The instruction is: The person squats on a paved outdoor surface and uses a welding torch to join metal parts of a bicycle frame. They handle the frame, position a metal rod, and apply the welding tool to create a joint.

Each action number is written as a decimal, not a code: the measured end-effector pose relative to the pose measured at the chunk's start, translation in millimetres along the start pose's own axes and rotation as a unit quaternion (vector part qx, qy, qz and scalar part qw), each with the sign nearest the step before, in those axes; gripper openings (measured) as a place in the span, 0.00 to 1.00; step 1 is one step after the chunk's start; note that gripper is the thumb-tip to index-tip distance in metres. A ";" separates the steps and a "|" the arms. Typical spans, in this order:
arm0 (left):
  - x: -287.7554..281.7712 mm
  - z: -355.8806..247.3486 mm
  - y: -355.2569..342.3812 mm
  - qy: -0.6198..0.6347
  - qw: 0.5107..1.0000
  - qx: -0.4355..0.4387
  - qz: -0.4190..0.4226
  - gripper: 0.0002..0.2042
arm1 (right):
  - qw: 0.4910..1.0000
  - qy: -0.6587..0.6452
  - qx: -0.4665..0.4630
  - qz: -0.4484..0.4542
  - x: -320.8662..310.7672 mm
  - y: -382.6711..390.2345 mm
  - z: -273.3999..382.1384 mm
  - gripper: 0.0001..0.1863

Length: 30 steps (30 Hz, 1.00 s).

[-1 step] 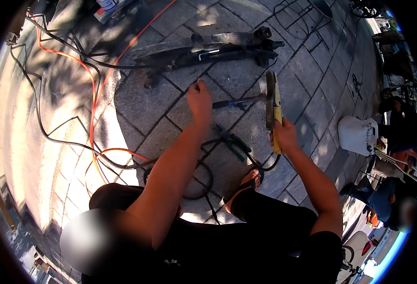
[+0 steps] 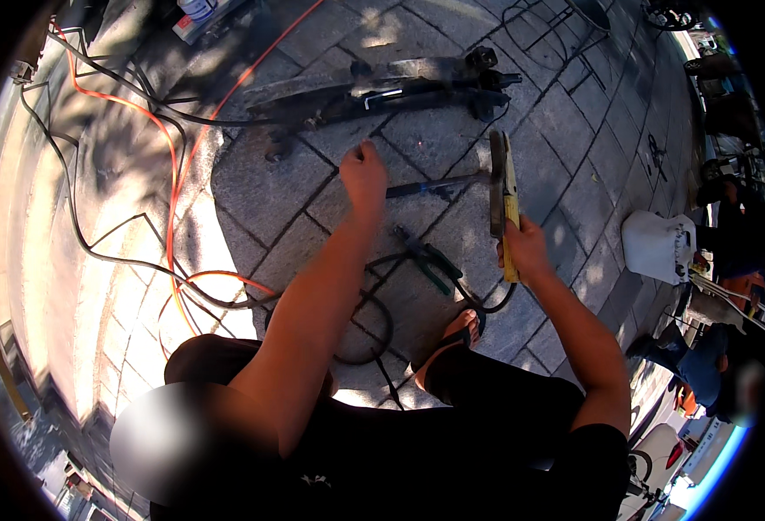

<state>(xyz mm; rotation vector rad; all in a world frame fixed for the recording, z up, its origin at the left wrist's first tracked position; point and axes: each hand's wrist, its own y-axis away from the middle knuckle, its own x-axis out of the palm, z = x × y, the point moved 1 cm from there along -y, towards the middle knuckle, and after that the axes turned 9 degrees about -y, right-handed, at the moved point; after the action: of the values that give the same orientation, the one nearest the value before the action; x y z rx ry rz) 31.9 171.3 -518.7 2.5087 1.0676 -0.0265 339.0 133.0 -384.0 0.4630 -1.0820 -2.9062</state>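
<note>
My right hand (image 2: 526,250) is closed around the lower end of a long yellow tool (image 2: 511,200), held upright; the dark brown strip along its left side looks like wire brush bristles. My left hand (image 2: 363,176) is curled into a fist with the thumb side up; whatever it grips, if anything, is hidden. From beside its wrist a dark rod (image 2: 430,186) runs right to the brush; I cannot tell if it is held. Green-handled pliers or a clamp (image 2: 435,267) lie below. Beyond my hands lies a long black metal part (image 2: 391,97) with a short bright piece on it.
Orange (image 2: 172,195) and black cables (image 2: 122,258) cross the paving (image 2: 261,208) at left, and a cable loop (image 2: 389,334) lies by my sandalled foot (image 2: 462,330). A white container (image 2: 652,247) stands at right, near another person (image 2: 704,356). Thin metal framework (image 2: 565,43) lies far right.
My left hand has shifted very slightly left and up. The right hand, its tool and the black metal part look the same.
</note>
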 end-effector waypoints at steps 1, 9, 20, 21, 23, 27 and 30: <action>0.0 -6.1 -8.3 0.000 1.000 0.007 0.005 0.19 | 1.000 -0.008 0.001 0.001 -5.2 0.7 -2.1 0.14; -2.3 -35.0 -42.8 -0.056 0.997 0.020 0.044 0.17 | 0.999 -0.033 -0.012 0.035 -13.3 -1.8 -2.0 0.15; 24.0 -49.9 -43.0 -0.055 0.998 0.006 0.007 0.17 | 0.996 -0.013 -0.017 0.089 -15.5 -4.3 9.5 0.16; 20.8 -50.2 -43.8 -0.050 0.998 -0.030 -0.007 0.17 | 0.995 -0.019 -0.020 0.094 -14.5 -6.6 10.4 0.17; 16.9 -51.8 -45.9 -0.051 0.996 -0.076 0.000 0.16 | 0.994 -0.030 -0.026 0.104 -10.6 -11.8 11.2 0.17; 15.3 -55.4 -46.9 -0.001 0.989 -0.113 0.099 0.14 | 0.993 -0.032 -0.035 0.105 -4.3 -17.1 16.2 0.17; 15.8 -53.0 -53.0 0.070 0.975 -0.139 0.158 0.13 | 0.994 -0.031 -0.031 0.098 3.3 -16.4 23.1 0.16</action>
<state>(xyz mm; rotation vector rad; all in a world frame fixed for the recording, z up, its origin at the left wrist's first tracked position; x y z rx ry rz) -1.2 235.1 -492.3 2.4160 0.6558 0.3709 331.0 159.9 -378.8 0.2512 -0.9803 -2.7869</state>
